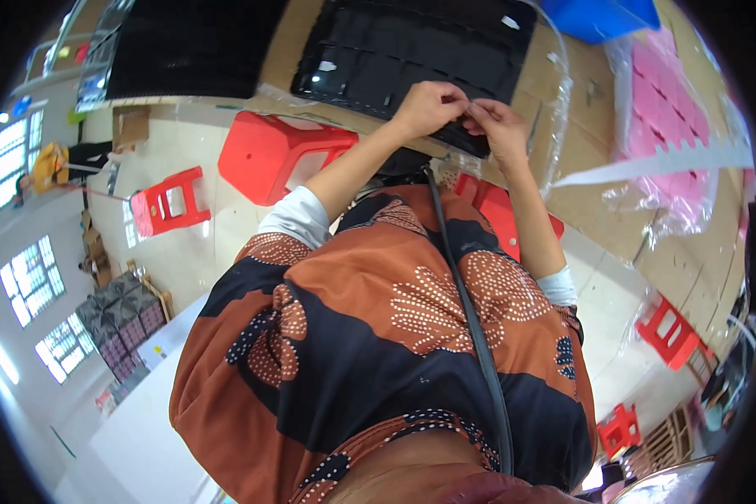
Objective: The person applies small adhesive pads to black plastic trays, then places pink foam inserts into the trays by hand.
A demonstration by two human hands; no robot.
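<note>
Best to work low and steady over black panel [420,42] at upper centre of frame, with left hand [429,109] and right hand [501,133] pinched closed; cannot tell of anything held.

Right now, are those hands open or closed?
Left hand: pinched closed; anything held can't be told.
Right hand: fingertips at the left's; grip can't be told.

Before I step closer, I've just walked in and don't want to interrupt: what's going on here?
A person's left hand and right hand pinch close together over a black tray on a cardboard-covered table. Anything between them is too small to make out. Plastic-wrapped pink pieces lie to the right.
</note>
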